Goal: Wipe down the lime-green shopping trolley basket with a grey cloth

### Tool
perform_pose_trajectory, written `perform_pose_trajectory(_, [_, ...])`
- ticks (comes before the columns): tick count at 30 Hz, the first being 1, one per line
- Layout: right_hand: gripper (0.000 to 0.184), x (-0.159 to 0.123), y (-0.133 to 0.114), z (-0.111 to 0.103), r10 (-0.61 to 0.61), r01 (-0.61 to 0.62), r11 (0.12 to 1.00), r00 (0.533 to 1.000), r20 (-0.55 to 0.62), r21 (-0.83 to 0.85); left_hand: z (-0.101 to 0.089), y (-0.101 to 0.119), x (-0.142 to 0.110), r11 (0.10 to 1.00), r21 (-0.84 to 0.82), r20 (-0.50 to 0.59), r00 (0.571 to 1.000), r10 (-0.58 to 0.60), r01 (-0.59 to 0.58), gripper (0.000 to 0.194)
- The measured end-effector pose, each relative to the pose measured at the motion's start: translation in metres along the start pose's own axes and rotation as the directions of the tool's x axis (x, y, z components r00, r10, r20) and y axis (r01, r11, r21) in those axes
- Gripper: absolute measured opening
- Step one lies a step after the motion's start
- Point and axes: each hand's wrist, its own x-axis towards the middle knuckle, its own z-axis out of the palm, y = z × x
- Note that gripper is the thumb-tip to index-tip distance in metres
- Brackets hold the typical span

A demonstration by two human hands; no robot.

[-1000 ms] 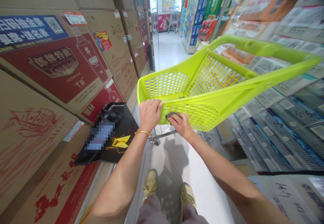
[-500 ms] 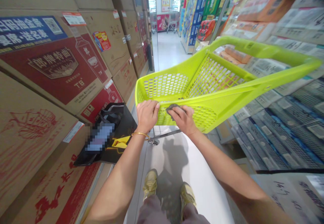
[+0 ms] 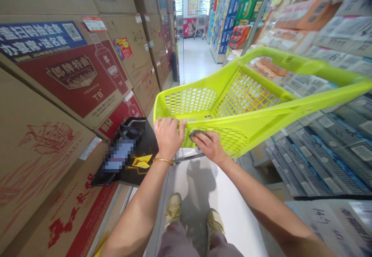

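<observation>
A lime-green plastic shopping cart (image 3: 270, 109) stands crosswise in front of me, its handle off to the right. My left hand (image 3: 169, 135) is closed over the near rim at the cart's left end. A gold bangle (image 3: 163, 160) circles that wrist. Against the perforated near side, my right hand (image 3: 209, 144) presses a dark grey cloth (image 3: 198, 133), mostly covered by the fingers. From the handle side to the left end, the basket shows its lattice walls.
Stacked cartons (image 3: 78, 75) line the left side. A black bag (image 3: 136, 133) rests on a low ledge there. Wrapped paper packs (image 3: 308, 156) are piled on the right. A tiled aisle (image 3: 194, 59) runs ahead toward more carts (image 3: 200, 26). My shoes (image 3: 173, 206) are below.
My right hand and the cloth have shifted slightly down along the cart's side. My left hand stays on the rim. The cartons and bag appear a little farther right.
</observation>
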Motion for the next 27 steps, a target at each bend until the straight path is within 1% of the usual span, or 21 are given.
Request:
perform_pose_trajectory(2, [0.028,0.008,0.005,-0.008,0.043,-0.042,0.999,0.998,-0.037,0.022,-0.004,0.015,0.001,1.0,-0.025,-0.036,0.999,0.012,-0.013,0.029])
perform_pose_trajectory(3, [0.028,0.011,0.008,-0.012,0.074,-0.073,0.997,0.996,-0.059,0.025,-0.004,0.022,0.002,0.998,-0.052,-0.028,0.999,0.027,-0.028,0.029])
perform_pose_trajectory(5, [0.027,0.017,0.013,-0.017,0.131,-0.131,0.991,0.986,-0.101,0.007,-0.001,0.035,0.005,0.992,-0.11,0.048,0.996,0.075,-0.069,0.033])
perform_pose_trajectory(6, [0.026,0.019,0.016,-0.019,0.151,-0.153,0.988,0.981,-0.122,-0.008,0.002,0.039,0.007,0.991,-0.12,0.095,0.992,0.077,-0.065,0.037])
perform_pose_trajectory(8, [0.023,0.019,0.019,-0.019,0.162,-0.168,0.986,0.976,-0.146,-0.025,0.008,0.044,0.008,0.992,-0.114,0.139,0.987,0.077,-0.062,0.044])
perform_pose_trajectory(12, [0.023,0.003,0.02,-0.007,0.146,-0.15,0.989,0.975,-0.17,-0.009,0.017,0.043,0.008,0.99,-0.087,0.11,0.987,0.117,-0.108,0.043])
perform_pose_trajectory(14, [0.023,-0.009,0.018,0.001,0.152,-0.154,0.988,0.979,-0.137,-0.003,0.02,0.042,0.008,0.99,-0.088,0.099,0.988,0.118,-0.11,0.042])
perform_pose_trajectory(18, [0.023,-0.027,0.016,0.012,0.123,-0.123,0.992,0.992,-0.005,0.033,0.024,0.041,0.01,0.991,-0.085,0.085,0.99,0.113,-0.105,0.041])
perform_pose_trajectory(20, [0.023,-0.032,0.016,0.014,0.113,-0.114,0.993,0.993,0.037,0.039,0.027,0.041,0.011,0.991,-0.078,0.076,0.99,0.116,-0.11,0.04])
perform_pose_trajectory(24, [0.026,-0.035,0.017,0.013,0.083,-0.086,0.996,0.994,0.076,0.038,0.028,0.04,0.011,0.99,-0.085,0.059,0.991,0.116,-0.111,0.041])
perform_pose_trajectory(27, [0.025,-0.039,0.015,0.012,0.013,-0.02,0.998,0.993,0.121,0.057,0.027,0.039,0.011,0.99,-0.089,0.047,0.992,0.113,-0.109,0.041])
